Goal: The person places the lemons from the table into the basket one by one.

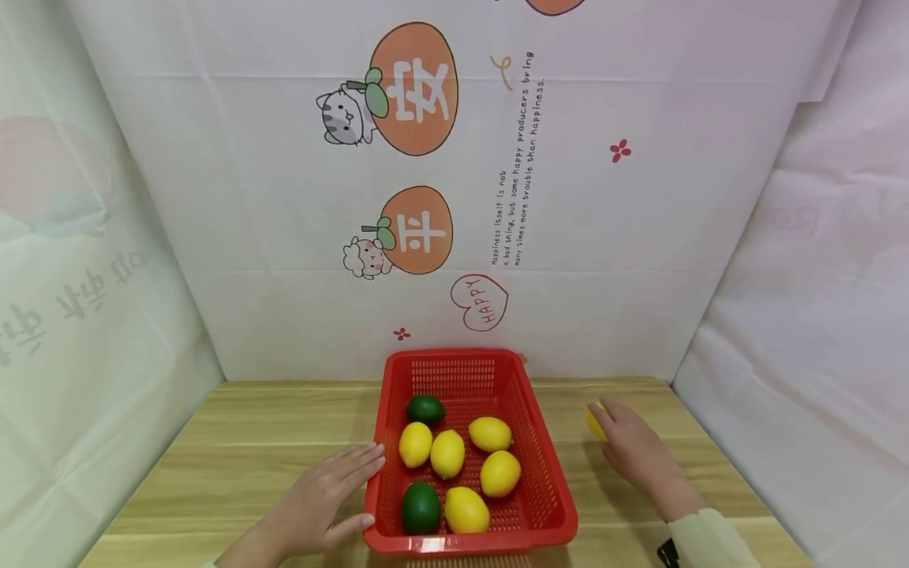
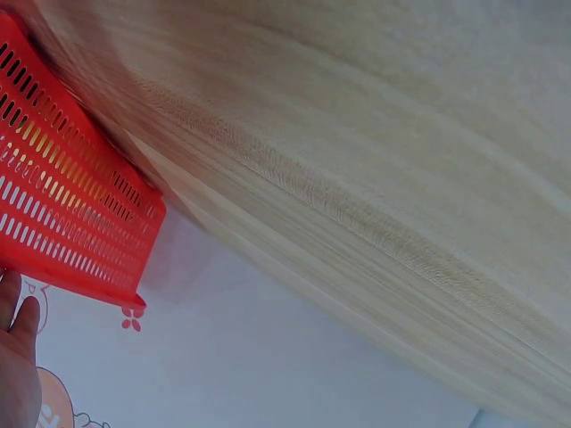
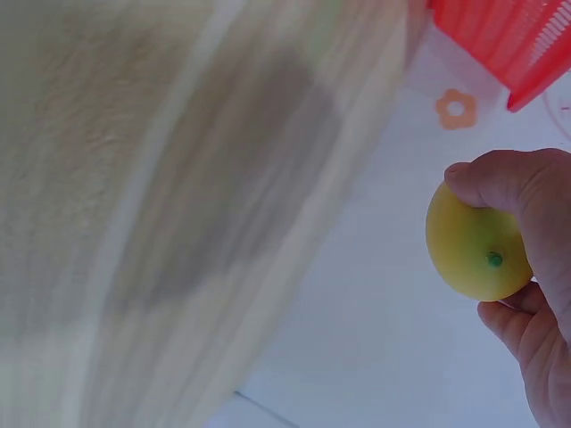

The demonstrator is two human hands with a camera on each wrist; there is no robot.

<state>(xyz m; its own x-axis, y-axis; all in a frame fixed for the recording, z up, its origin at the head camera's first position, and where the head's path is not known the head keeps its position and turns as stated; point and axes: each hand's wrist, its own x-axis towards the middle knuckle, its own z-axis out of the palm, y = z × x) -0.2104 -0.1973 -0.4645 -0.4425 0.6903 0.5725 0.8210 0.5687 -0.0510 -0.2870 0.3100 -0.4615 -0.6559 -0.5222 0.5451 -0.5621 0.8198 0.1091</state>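
A red plastic basket (image 1: pixel 561 505) stands on the wooden table, with several yellow lemons (image 1: pixel 466 510) and two dark green fruits (image 1: pixel 421 508) inside. My left hand (image 1: pixel 323 497) rests against the basket's left rim, its fingers fairly straight and the thumb lower down the same side. To the right of the basket, my right hand (image 1: pixel 639 450) grips another lemon (image 3: pixel 477 245) between thumb and fingers. In the right wrist view that lemon shows its small green stem end, and the hand holds it above the table.
The wooden table (image 1: pixel 284 426) extends on both sides of the basket. White printed cloth (image 1: pixel 604 237) hangs behind it, and more pale cloth closes off the left and right sides.
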